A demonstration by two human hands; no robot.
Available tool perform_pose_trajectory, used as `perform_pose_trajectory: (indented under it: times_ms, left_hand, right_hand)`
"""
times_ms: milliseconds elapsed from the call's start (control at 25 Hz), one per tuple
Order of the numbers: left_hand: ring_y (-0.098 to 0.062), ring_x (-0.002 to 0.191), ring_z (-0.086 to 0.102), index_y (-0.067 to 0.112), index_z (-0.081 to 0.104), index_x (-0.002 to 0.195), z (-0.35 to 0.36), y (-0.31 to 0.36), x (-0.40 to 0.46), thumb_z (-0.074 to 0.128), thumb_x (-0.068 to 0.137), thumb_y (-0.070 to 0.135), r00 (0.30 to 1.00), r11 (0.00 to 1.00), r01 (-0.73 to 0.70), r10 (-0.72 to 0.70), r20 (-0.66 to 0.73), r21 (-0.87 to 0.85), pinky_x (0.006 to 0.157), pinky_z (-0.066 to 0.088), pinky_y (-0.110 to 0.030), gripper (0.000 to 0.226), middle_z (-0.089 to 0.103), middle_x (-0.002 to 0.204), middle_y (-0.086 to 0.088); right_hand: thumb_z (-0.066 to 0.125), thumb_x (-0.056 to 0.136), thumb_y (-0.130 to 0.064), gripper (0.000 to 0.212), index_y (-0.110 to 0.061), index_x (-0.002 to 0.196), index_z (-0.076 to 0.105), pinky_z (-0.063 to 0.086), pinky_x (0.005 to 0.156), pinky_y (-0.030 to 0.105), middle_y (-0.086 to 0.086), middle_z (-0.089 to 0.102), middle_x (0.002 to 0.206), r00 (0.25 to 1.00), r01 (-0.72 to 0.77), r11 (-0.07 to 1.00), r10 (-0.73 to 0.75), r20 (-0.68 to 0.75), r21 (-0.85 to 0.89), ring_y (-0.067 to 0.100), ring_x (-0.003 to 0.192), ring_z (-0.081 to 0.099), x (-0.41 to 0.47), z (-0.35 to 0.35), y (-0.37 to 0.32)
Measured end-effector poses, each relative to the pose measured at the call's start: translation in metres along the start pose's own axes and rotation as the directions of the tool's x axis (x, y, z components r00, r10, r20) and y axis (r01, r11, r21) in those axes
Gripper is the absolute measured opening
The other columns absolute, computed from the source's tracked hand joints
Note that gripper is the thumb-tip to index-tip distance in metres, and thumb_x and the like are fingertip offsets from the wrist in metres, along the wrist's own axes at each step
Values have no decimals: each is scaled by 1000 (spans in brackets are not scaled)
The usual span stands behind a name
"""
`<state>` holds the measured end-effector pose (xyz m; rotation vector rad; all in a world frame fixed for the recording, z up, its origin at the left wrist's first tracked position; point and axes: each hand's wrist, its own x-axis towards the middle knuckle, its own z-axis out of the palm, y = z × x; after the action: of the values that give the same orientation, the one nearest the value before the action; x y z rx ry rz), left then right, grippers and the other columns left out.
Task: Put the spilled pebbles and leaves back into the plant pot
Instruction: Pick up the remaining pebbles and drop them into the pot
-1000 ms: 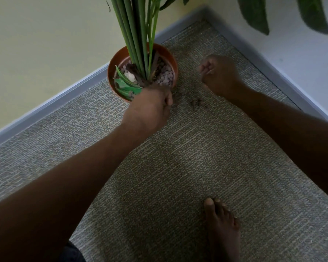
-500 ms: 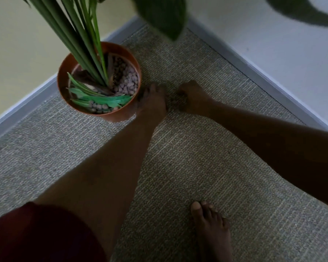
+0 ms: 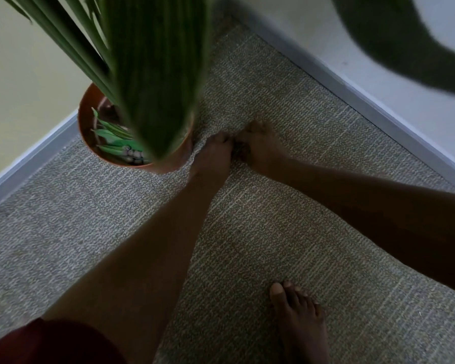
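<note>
Head view: one camera, looking down at a corner of the room.
Plant pot [image 3: 90, 119]: terracotta-coloured, stands on the carpet [image 3: 260, 245] near the skirting board [image 3: 29, 158] in the corner; its right side is hidden by a blurred leaf close to the lens.
Leaves [image 3: 111, 135]: several green cut leaves lie inside the pot on its near side.
Pebbles [image 3: 133, 155]: a few pale ones show in the pot under the leaves; whether any remain on the carpet between the hands cannot be told.
Left hand [image 3: 216, 153]: down on the carpet just right of the pot, back up, fingers curled toward the right hand; whether they grasp anything cannot be told.
Right hand [image 3: 260, 147]: on the carpet just beside the left hand, fingertips meeting it, fingers bent down; what they hold, if anything, is hidden.
Foot [image 3: 300, 319]: bare, on the carpet well nearer the camera.
Sleeve [image 3: 50, 342]: dark red, lower left corner.
</note>
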<state>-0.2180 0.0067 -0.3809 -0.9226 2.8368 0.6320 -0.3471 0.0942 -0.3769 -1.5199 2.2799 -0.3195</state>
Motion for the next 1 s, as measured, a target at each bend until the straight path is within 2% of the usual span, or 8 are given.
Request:
perform_pose_trajectory:
  times_ms: [120,240,360,520,640,800,1000]
  left_hand:
    - [-32,119,48,14,61,122,-7,5,-7,42,96,9,998,995,40,-36,-51,88,92,49,-47,33,51,129,-11]
    - [-33,119,48,19,59,122,-13,1,-7,42,96,13,998,993,59,-56,-35,101,92,47,-45,31,51,127,-9]
    - [-32,120,48,18,57,127,-13,0,-9,39,98,13,997,991,68,-63,-41,115,95,47,-46,34,53,128,-9]
    - [-31,117,51,16,59,124,-15,5,-16,37,99,11,994,980,110,-105,-41,166,87,51,-44,33,56,122,-10]
    - [-30,111,55,13,60,117,-17,8,-22,38,100,10,995,977,95,-89,-39,193,80,51,-42,28,56,117,-11]
    - [-31,107,55,10,64,108,-16,6,-27,42,97,10,999,993,48,-46,-21,110,82,51,-45,24,57,111,-13]
    - [-29,104,57,16,62,114,-9,5,-38,45,95,11,999,983,36,-30,-34,178,75,55,-45,26,58,112,-8]
  right_hand:
    - [56,90,-22,29,-24,118,65,43,93,37,8,58,119,999,29,1000,-29,-18,-10,32,111,48,-5,2,-5]
    - [53,89,-21,28,-23,114,67,46,94,42,9,62,115,997,75,997,-75,-23,-14,33,110,51,-8,5,-10]
    - [54,91,-23,30,-22,120,65,47,95,41,8,59,123,996,85,996,-85,-12,6,33,117,47,-14,5,-17]
    - [50,95,-20,30,-23,122,64,46,92,38,6,57,131,983,183,980,-183,13,-75,29,120,46,-18,2,-21]
    - [45,96,-16,33,-24,123,63,50,86,37,4,57,129,981,194,971,-189,50,-142,27,120,47,-18,0,-20]
    - [41,97,-14,35,-19,123,63,50,86,38,8,57,122,974,226,957,-218,60,-181,28,116,49,-24,-4,-19]
    - [43,96,-8,33,-13,123,61,49,89,40,15,56,120,979,201,968,-194,60,-152,32,113,53,-35,-11,-17]
